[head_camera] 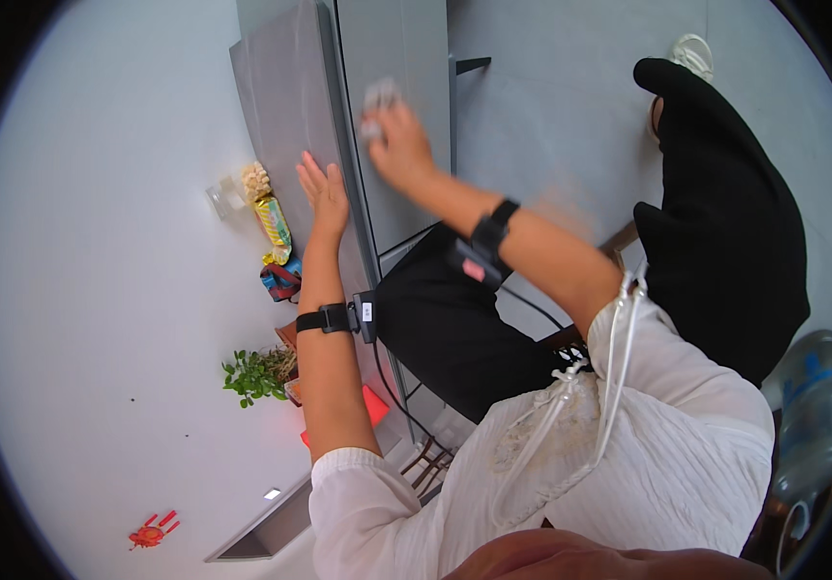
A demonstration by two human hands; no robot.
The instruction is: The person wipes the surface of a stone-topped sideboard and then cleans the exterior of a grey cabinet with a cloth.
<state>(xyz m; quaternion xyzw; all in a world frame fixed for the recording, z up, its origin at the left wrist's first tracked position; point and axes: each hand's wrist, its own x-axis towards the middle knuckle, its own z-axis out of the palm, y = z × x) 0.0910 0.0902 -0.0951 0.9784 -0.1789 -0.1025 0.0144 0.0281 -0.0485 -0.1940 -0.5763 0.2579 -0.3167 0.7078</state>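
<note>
My right hand [403, 145], blurred by motion, grips a crumpled pale cloth [381, 98] against the grey front panel [394, 43] of a low cabinet. Part of the cloth is hidden under the fingers. My left hand [324, 187] lies with spread fingers on or just above the cabinet's grey top [289, 94], near its front edge, and holds nothing. Each forearm wears a black strap with a small cabled device, one on the left [363, 316] and one on the right [479, 262].
Along the wall on the cabinet top stand a clear glass [224, 197], a snack pack [272, 221], a blue and red package [280, 281] and a potted plant [252, 377]. My black-trousered knee [437, 312] is close to the cabinet. A large water bottle [811, 413] stands right.
</note>
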